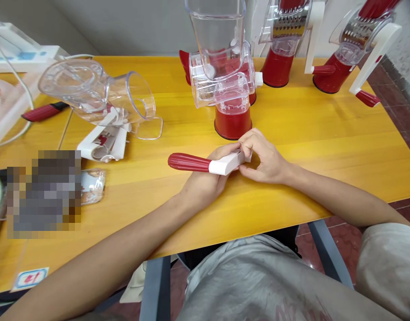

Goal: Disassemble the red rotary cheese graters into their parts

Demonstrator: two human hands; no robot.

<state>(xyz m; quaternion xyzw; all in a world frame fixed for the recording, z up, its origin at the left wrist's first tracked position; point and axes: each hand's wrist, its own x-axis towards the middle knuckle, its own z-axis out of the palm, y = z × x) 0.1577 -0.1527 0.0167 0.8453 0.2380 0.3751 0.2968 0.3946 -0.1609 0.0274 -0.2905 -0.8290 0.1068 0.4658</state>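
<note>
Crank [225, 165], 1 piece, over the table [178, 227] at its near edge: ribbed red grip, smooth white arm; clock positions run from it. Left hand [205, 185] cradles it from below, thumb along the arm; right hand [265, 158] pinches the other end between thumb and fingertips, partly hiding that end. At 12 o'clock, just beyond the hands: clear plastic grater body [221, 76] on a round red base [233, 120], hopper cut off by the upper edge. At 1 o'clock, a drum grater [285, 47], perforated metal, red foot; at 2, another grater [348, 53], white crank attached; both tops cropped. At 10, a clear housing [101, 89] on its side, wide-mouthed, partly covering white parts [89, 145] at 9. Also toward 9: red-handled item [46, 112], far end hidden by the housing; clear packet [93, 186], contents hard to read; pixelated patch, contents masked. At 8, a blue-bordered label [31, 278]. Table surface: yellow, wood-grained.
</note>
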